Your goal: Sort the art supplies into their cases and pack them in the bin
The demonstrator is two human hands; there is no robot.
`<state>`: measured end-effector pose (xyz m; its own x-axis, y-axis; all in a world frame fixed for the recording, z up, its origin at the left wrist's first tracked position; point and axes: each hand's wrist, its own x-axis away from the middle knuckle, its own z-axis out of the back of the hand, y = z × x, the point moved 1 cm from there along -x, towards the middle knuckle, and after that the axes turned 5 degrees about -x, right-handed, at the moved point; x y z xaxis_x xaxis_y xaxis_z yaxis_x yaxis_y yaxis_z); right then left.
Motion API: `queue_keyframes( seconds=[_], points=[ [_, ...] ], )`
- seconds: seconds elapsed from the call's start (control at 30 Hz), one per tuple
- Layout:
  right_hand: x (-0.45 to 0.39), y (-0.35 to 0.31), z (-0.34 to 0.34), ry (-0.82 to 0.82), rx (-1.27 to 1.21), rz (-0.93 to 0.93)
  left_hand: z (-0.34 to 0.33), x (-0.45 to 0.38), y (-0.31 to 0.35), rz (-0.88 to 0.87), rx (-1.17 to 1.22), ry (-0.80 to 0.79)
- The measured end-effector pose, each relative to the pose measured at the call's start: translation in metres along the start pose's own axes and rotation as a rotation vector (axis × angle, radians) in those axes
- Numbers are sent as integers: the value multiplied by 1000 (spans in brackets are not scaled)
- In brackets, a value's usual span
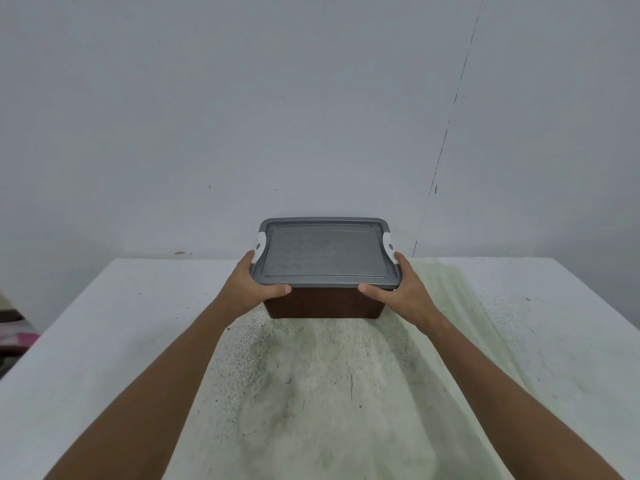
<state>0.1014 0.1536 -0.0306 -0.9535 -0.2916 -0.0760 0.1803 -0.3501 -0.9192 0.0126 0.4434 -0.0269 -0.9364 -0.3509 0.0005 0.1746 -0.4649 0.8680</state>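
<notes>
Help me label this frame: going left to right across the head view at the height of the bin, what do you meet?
Bare table → left hand gripping the bin's left end → left white latch → grey lid over the brown bin → right white latch → right hand gripping the right end.

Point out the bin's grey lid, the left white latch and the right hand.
grey lid [323, 252]: head view, centre of its flat top.
left white latch [259, 246]: head view, middle of the clip.
right hand [403, 289]: head view, back of the hand.
</notes>
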Motion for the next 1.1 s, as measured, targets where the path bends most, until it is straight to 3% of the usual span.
queue_keyframes(
  seconds=[0.83,0.93,1.1],
  points=[
    [-52,12,2,-72,-7,-12,5,-53,-11,75,-45,-83],
    [-46,8,1,-31,-14,-53,0,-41,-2,103,-46,-14],
    [30,4,-14,139,-42,1,-26,36,-17,66,-46,252]
  ],
)
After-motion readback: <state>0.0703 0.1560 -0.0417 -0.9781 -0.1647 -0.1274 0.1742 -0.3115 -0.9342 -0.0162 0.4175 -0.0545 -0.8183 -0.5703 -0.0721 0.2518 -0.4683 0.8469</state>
